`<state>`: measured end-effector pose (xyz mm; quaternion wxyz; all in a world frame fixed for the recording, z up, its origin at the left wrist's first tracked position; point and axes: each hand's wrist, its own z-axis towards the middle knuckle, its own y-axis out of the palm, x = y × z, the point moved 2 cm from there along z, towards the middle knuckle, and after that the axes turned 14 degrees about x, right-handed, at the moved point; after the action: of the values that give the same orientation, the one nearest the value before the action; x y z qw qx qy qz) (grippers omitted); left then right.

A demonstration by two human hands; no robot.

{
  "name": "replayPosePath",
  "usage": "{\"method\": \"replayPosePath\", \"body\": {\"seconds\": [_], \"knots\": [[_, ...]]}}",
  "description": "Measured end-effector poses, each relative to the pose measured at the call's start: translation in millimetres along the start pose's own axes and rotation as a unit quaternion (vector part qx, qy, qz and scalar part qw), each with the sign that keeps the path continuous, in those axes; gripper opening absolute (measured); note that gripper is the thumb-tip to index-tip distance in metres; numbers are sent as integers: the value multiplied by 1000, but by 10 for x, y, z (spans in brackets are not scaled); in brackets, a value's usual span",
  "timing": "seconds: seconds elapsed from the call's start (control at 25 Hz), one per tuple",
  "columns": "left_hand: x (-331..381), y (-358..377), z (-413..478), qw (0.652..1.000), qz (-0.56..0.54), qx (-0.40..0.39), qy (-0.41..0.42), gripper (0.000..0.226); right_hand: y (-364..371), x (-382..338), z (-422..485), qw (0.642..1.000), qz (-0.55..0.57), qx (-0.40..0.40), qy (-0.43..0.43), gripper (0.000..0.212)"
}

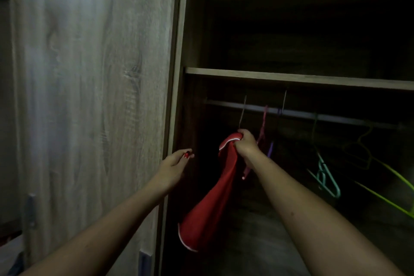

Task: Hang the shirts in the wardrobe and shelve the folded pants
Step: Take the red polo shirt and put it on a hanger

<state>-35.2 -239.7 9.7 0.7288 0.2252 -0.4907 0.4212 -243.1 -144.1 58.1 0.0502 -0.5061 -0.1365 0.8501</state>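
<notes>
Interior of the wardrobe [177, 69] is sitting in deep shadow: the space above the shelf [291, 78] is reading as plain black, and the back wall and floor are blurring out, so contents there are n/a to judge. The frame's right edge is cutting off the yellow-green hanger [394, 178]; its hook is barely showing vs. the dark. Pink hanger [263, 126] and purple hanger [270, 149] are passing partly behind the right hand [246, 144], outlines smeared. A thin wire [242, 111] is running from that hand up toward the rail [336, 117]; can't tell whether it belongs w/ the garment. Teal hanger [327, 180] is hanging right of centre, below the rail. The red shirt [208, 204] is dangling in the lower centre of the frame, inside the wardrobe opening and under the rail, bunched into a narrow strip at the top and widening toward the bottom, w/ white piping along collar and hem edges. The right hand is clenching its top end in a full fist. The left hand [175, 161], left of centre, is hovering by the wardrobe's frame edge, fingers loosely extended, gripping nothing; contact w/ the frame unclear. The pale wood-grain door panel [89, 96] is filling the left half.
</notes>
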Motion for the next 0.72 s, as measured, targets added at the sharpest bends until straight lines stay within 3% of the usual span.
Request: {"method": "replayPosePath", "body": {"seconds": [0.2, 0.36, 0.48, 0.6, 0.72], "knots": [[-162, -262, -58, 999, -14, -3, -35, 32, 175, 376, -75, 997, -63, -48, -27, 50], [-228, -389, -90, 999, -25, 4, -39, 31, 108, 260, -350, 973, -98, -18, -206, 32], [-227, -537, -167, 998, -55, 15, -40, 28, 149, -44, -831, 934, -37, -8, -354, 13], [-329, -900, -307, 995, -79, 39, -47, 25, 406, -382, -1389, 898, 31, -56, -434, 7], [-532, -1450, -481, 996, -29, 64, -55, 22, 838, -571, -1898, 873, 54, -134, -466, 14]]}}
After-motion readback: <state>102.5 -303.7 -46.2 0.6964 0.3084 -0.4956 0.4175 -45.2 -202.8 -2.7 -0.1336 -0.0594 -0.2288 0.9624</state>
